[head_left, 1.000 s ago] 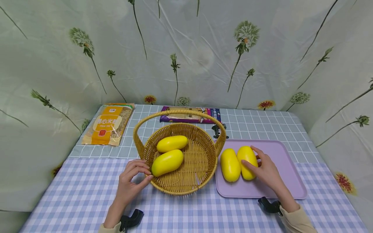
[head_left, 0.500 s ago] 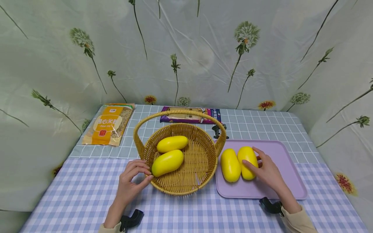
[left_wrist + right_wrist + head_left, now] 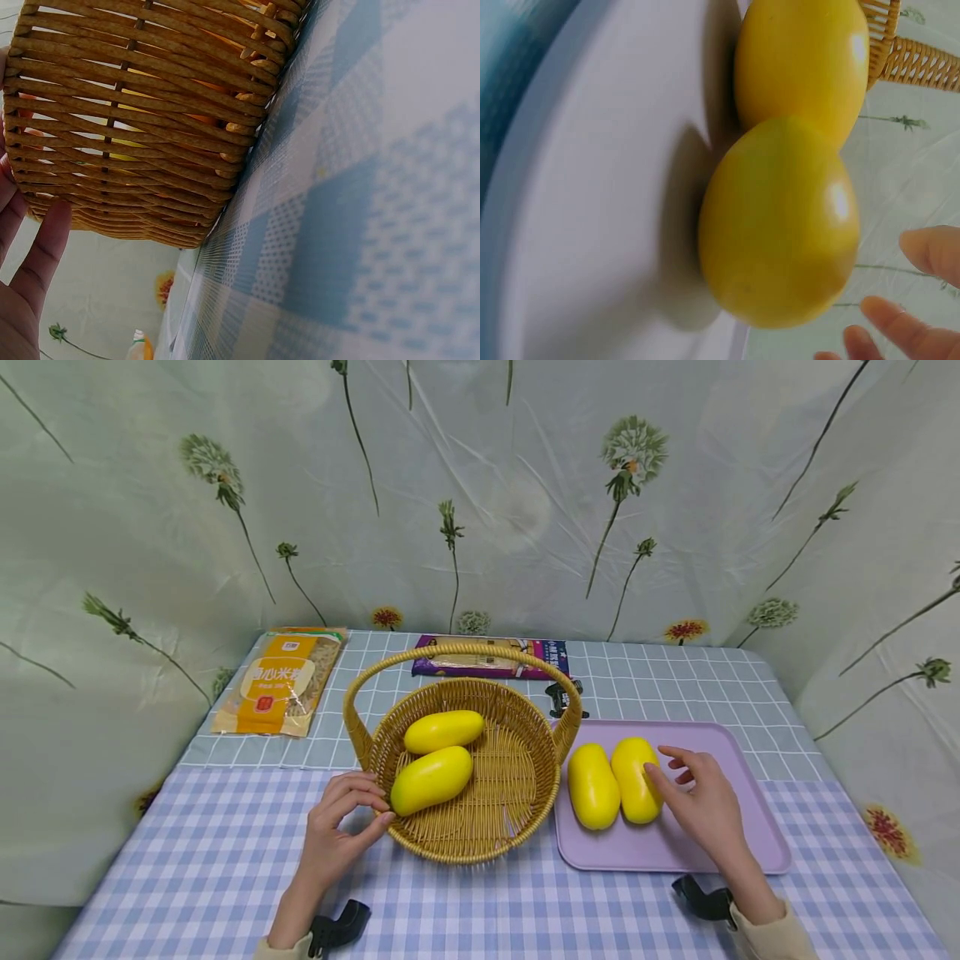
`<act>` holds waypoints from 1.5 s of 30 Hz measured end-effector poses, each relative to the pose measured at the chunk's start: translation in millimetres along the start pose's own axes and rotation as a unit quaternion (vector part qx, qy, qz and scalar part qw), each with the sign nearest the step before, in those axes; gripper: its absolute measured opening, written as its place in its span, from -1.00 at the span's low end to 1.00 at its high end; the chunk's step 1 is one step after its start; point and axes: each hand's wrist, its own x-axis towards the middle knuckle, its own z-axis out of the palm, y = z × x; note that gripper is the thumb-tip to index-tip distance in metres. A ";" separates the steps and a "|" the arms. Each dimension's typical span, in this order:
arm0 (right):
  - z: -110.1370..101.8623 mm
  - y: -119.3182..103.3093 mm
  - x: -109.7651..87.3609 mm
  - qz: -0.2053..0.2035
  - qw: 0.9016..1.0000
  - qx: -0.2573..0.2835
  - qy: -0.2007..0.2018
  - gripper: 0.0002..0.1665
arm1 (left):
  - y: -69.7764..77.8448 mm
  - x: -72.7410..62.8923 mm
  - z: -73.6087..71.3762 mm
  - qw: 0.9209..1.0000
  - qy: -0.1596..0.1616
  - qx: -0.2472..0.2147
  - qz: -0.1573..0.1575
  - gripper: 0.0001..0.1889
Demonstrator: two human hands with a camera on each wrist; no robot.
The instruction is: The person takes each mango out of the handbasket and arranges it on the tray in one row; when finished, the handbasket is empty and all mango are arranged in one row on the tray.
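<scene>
Wicker basket (image 3: 504, 789) holds two yellow fruits (image 3: 432, 781), left grip (image 3: 347, 814) pinching its rim; lilac tray (image 3: 611, 853) holds two more (image 3: 634, 785), right grip (image 3: 701, 797) spread.

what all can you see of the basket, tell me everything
The basket is round, open-topped and golden-brown, woven from what looks like wicker, with gaps between its strands. One wrapped handle arches over it from side to side. It stands upright on the checked cloth, with two yellow fruits lying inside, toward its left. The left hand holds its near-left rim. The purple tray is just to its right; whether they touch is unclear.
</scene>
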 end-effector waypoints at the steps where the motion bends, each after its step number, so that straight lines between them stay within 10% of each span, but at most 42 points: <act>1: 0.6 -0.7 -0.9 -0.009 1.000 0.002 0.012 -0.53 | 0.0 0.0 0.1 1.000 0.000 0.000 0.001 -0.85; 13: 4.2 -24.8 -7.2 -0.166 0.977 0.106 0.085 -0.66 | 0.6 -0.5 0.8 1.000 -0.003 -0.001 -0.001 -0.85; 35: 17.6 -106.6 -9.0 -0.336 0.915 0.220 -0.039 -0.65 | 1.5 -0.1 0.4 1.000 -0.005 0.002 -0.010 -0.86; 45: 34.5 -147.5 7.0 -0.407 0.891 0.183 -0.087 -0.79 | 1.8 0.0 -0.5 1.000 -0.001 0.001 -0.009 -0.86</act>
